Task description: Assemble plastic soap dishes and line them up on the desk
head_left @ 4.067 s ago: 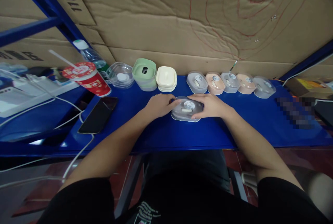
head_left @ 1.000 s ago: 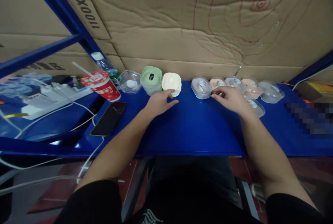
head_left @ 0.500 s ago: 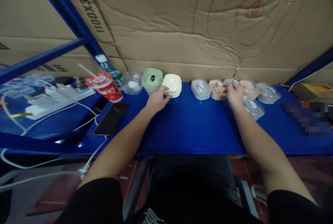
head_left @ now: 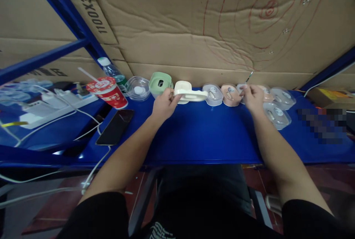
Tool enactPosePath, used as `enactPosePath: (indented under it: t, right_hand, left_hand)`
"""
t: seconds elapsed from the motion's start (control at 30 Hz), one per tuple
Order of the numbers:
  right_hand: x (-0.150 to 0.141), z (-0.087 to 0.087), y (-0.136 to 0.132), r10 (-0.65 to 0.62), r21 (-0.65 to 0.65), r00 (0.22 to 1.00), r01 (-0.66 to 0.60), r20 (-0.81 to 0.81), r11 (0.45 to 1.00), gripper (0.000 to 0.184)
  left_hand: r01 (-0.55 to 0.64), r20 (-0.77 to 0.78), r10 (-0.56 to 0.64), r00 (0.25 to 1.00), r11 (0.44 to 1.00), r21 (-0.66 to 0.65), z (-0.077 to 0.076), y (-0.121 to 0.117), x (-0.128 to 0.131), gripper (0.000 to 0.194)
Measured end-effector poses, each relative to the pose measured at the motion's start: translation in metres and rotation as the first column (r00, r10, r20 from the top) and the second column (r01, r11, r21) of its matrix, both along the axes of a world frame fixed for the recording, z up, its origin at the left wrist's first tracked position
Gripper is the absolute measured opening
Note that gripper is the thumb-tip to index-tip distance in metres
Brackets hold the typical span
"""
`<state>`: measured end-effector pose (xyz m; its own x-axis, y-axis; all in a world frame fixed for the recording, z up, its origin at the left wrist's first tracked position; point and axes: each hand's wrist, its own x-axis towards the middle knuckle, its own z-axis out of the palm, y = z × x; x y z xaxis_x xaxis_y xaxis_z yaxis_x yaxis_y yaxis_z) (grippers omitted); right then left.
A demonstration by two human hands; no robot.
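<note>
My left hand [head_left: 165, 105] pinches the near edge of a cream plastic lid [head_left: 191, 95], tilted nearly edge-on above the table. Under and behind it sits a stack of similar cream pieces [head_left: 183, 85]. To the left stands a green stack of plastic pieces [head_left: 161, 80] with a dark slot on top. My right hand [head_left: 253, 98] is closed on a slender pen-like tool [head_left: 249, 77] pointing up; its exact kind is unclear. That hand hovers over a row of lidded containers, hiding some. A clear one [head_left: 212, 94] and a peach one [head_left: 232, 94] show left of it, another clear one [head_left: 277, 115] in front.
Left on the blue table [head_left: 205, 135] are a clear round container [head_left: 137, 87], a red paper cup with straw [head_left: 108, 93], a water bottle [head_left: 111, 70], a phone [head_left: 115, 127] and a power strip [head_left: 58, 107] with cables. Cardboard [head_left: 166, 20] stands behind.
My left hand has lifted a cream lid off the stack and tilted it toward the right. The front clear container on the right has shifted rightward. My right hand still grips the slender tool.
</note>
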<state>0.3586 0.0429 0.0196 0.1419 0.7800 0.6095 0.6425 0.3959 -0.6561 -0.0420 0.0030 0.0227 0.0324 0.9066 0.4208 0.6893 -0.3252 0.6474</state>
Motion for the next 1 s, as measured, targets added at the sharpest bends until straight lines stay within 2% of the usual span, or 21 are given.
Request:
enactPosePath:
  t: [0.03, 0.07, 0.1, 0.17, 0.2, 0.27, 0.37, 0.43, 0.47, 0.53, 0.6, 0.63, 0.73, 0.83, 0.9, 1.0]
  right_hand:
    - [-0.013, 0.002, -0.008, 0.076, 0.014, 0.997, -0.076, 0.028, 0.997, 0.066]
    - [-0.027, 0.004, -0.016, 0.203, -0.02, 0.977, -0.202, 0.067, 0.979, 0.066]
    - [-0.04, 0.006, -0.025, 0.357, -0.093, 0.929, -0.349, 0.094, 0.933, 0.069]
    - [-0.062, 0.01, -0.043, 0.621, -0.282, 0.778, -0.576, 0.097, 0.767, 0.079]
    - [-0.071, 0.012, -0.051, 0.692, -0.369, 0.714, -0.62, 0.1, 0.693, 0.081]
    - [-0.083, 0.013, -0.061, 0.727, -0.513, 0.661, -0.566, 0.187, 0.646, 0.08]
    - [-0.091, 0.009, -0.062, 0.717, -0.651, 0.61, -0.399, 0.338, 0.646, 0.08]
    - [-0.091, 0.004, -0.057, 0.705, -0.682, 0.606, -0.339, 0.369, 0.648, 0.081]
    - [-0.091, 0.002, -0.055, 0.699, -0.684, 0.615, -0.333, 0.365, 0.649, 0.081]
    - [-0.089, -0.002, -0.051, 0.694, -0.679, 0.632, -0.343, 0.345, 0.649, 0.08]
    - [-0.088, -0.003, -0.049, 0.693, -0.672, 0.638, -0.352, 0.336, 0.651, 0.079]
    - [-0.087, -0.003, -0.049, 0.691, -0.669, 0.638, -0.353, 0.339, 0.654, 0.078]
    - [-0.086, -0.003, -0.05, 0.688, -0.659, 0.635, -0.354, 0.352, 0.664, 0.074]
    - [-0.086, -0.004, -0.049, 0.687, -0.651, 0.626, -0.354, 0.368, 0.671, 0.069]
    - [-0.086, -0.004, -0.049, 0.688, -0.654, 0.624, -0.352, 0.37, 0.67, 0.068]
    - [-0.087, -0.003, -0.049, 0.692, -0.663, 0.626, -0.35, 0.36, 0.661, 0.067]
  left_hand:
    - [0.026, -0.025, -0.027, 0.999, 0.999, -0.02, 0.002, -0.004, 0.003, 0.029]
    - [0.048, -0.07, -0.052, 0.996, 0.998, -0.05, 0.004, -0.007, 0.006, 0.033]
    - [0.063, -0.136, -0.075, 0.988, 0.994, -0.084, 0.005, -0.01, 0.009, 0.038]
    - [0.072, -0.306, -0.118, 0.945, 0.985, -0.157, 0.005, -0.014, 0.015, 0.045]
    - [0.064, -0.388, -0.139, 0.911, 0.978, -0.2, 0.005, -0.015, 0.016, 0.047]
    - [0.029, -0.511, -0.18, 0.841, 0.956, -0.291, 0.004, -0.015, 0.017, 0.05]
    - [-0.038, -0.6, -0.241, 0.763, 0.91, -0.413, 0.005, -0.011, 0.013, 0.055]
    - [-0.072, -0.579, -0.22, 0.785, 0.896, -0.439, 0.008, -0.008, 0.008, 0.057]
    - [-0.095, -0.547, -0.163, 0.821, 0.906, -0.413, 0.011, -0.006, 0.005, 0.055]
    - [-0.174, -0.45, 0.031, 0.892, 0.945, -0.278, 0.016, -0.003, -0.004, 0.048]
    - [-0.274, -0.358, 0.217, 0.908, 0.955, -0.116, 0.019, 0.002, -0.016, 0.043]
    - [-0.305, -0.339, 0.267, 0.902, 0.95, -0.066, 0.02, 0.004, -0.022, 0.046]
    - [-0.337, -0.388, 0.285, 0.876, 0.939, -0.073, 0.019, 0.012, -0.039, 0.051]
    - [-0.348, -0.428, 0.267, 0.864, 0.929, -0.124, 0.016, 0.018, -0.047, 0.036]
    - [-0.358, -0.403, 0.283, 0.87, 0.926, -0.123, 0.015, 0.02, -0.049, 0.032]
    - [-0.382, -0.334, 0.329, 0.883, 0.918, -0.105, 0.015, 0.021, -0.05, 0.037]
